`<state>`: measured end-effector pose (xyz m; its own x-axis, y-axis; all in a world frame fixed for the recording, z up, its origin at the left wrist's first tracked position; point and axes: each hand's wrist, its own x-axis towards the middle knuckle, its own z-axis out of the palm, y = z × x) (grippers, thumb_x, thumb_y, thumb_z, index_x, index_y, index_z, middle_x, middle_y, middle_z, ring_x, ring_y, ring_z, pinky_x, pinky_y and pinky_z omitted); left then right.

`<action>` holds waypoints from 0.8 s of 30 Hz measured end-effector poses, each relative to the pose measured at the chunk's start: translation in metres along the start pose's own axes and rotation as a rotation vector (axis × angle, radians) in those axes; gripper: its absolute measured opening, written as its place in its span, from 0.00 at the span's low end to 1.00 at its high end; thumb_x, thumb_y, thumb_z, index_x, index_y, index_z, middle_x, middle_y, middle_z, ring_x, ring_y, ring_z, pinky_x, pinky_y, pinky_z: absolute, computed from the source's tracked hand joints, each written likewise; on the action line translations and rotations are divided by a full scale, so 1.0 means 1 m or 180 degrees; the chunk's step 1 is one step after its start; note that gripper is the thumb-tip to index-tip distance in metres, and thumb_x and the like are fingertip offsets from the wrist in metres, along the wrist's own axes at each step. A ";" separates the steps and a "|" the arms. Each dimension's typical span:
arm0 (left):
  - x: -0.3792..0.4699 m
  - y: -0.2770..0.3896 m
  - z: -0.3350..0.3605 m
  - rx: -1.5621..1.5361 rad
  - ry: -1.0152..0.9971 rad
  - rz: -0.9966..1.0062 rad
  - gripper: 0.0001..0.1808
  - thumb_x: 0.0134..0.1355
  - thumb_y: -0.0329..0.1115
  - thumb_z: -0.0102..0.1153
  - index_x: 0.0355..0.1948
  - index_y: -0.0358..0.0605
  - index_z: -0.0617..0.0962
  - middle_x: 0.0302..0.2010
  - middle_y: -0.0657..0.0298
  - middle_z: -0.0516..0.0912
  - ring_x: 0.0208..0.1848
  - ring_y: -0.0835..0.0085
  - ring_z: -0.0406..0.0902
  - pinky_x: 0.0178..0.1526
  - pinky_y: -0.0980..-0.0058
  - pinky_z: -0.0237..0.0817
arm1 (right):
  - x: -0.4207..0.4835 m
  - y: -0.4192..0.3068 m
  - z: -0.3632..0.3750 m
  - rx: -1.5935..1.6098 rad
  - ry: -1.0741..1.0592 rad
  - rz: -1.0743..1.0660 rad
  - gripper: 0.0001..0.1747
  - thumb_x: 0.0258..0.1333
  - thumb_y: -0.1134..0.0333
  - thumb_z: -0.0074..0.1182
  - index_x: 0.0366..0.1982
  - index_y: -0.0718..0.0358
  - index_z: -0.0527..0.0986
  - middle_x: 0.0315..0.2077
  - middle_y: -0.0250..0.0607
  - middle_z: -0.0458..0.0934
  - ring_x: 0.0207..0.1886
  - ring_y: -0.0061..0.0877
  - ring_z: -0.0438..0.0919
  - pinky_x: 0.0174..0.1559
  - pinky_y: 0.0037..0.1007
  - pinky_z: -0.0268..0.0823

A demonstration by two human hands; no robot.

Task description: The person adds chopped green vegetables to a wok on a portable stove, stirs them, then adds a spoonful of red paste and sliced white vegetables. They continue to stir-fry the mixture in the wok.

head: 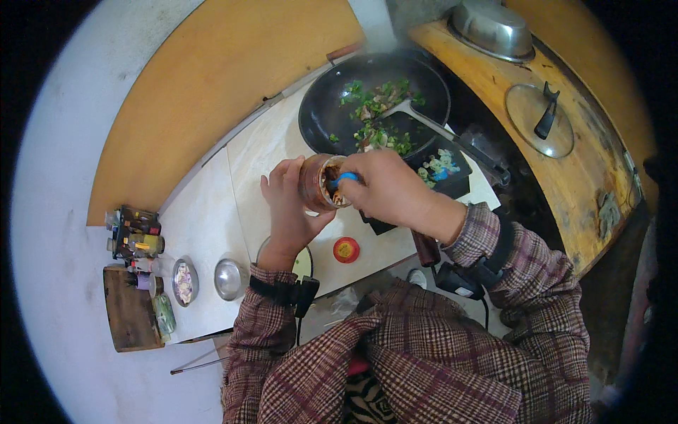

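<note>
My left hand (pixel 286 206) grips a glass jar (pixel 312 183) of dark reddish-brown sauce, tipped so its mouth faces right. A blue spoon (pixel 344 179) reaches into the jar's mouth, with its handle in my right hand (pixel 384 183). Just beyond both hands sits a black wok (pixel 323 119). Chopped green vegetables (pixel 389 98) and pieces of what looks like meat lie in it. A spatula (pixel 424 117) rests with its metal blade in the food and its dark handle over the rim. Below the jar, a red lid (pixel 346 249) lies on the pale tiled counter (pixel 275 153).
Left on the counter are a metal bowl (pixel 229 279), a bowl of pale slices (pixel 185 282), a bottle rack (pixel 139 233) and a wooden board (pixel 130 307). A glass pot lid (pixel 522 114) and metal basin (pixel 492 29) occupy the wooden surface at right. A wok handle (pixel 425 249) projects toward me.
</note>
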<state>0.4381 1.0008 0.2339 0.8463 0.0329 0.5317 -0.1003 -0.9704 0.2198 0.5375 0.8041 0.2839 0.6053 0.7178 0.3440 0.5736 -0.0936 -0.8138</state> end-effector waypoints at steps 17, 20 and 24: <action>0.006 -0.023 0.010 -0.0047 0.0246 -0.0103 0.51 0.36 0.46 0.75 0.62 0.49 0.65 0.56 0.57 0.69 0.60 0.57 0.65 0.57 0.52 0.52 | -0.013 0.017 -0.046 0.2519 0.0322 0.1986 0.09 0.60 0.68 0.55 0.31 0.68 0.76 0.21 0.35 0.78 0.18 0.18 0.73 0.20 0.20 0.63; 0.013 -0.027 0.016 0.0019 0.0176 -0.0344 0.49 0.37 0.47 0.75 0.62 0.49 0.65 0.55 0.58 0.70 0.59 0.58 0.66 0.57 0.53 0.54 | -0.015 0.023 -0.054 0.2512 0.0434 0.2071 0.09 0.60 0.68 0.54 0.31 0.68 0.76 0.21 0.35 0.77 0.19 0.18 0.73 0.20 0.20 0.64; 0.019 -0.017 0.020 0.0012 0.0464 -0.0646 0.38 0.38 0.38 0.75 0.53 0.46 0.72 0.46 0.56 0.77 0.50 0.57 0.75 0.50 0.59 0.66 | -0.015 0.031 -0.062 0.2568 0.0718 0.1955 0.09 0.60 0.68 0.54 0.32 0.68 0.77 0.21 0.36 0.78 0.19 0.18 0.73 0.20 0.21 0.64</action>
<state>0.4666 1.0130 0.2246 0.7644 0.2611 0.5895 0.0662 -0.9413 0.3311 0.5809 0.7474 0.2826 0.8053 0.5490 -0.2238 -0.3581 0.1497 -0.9216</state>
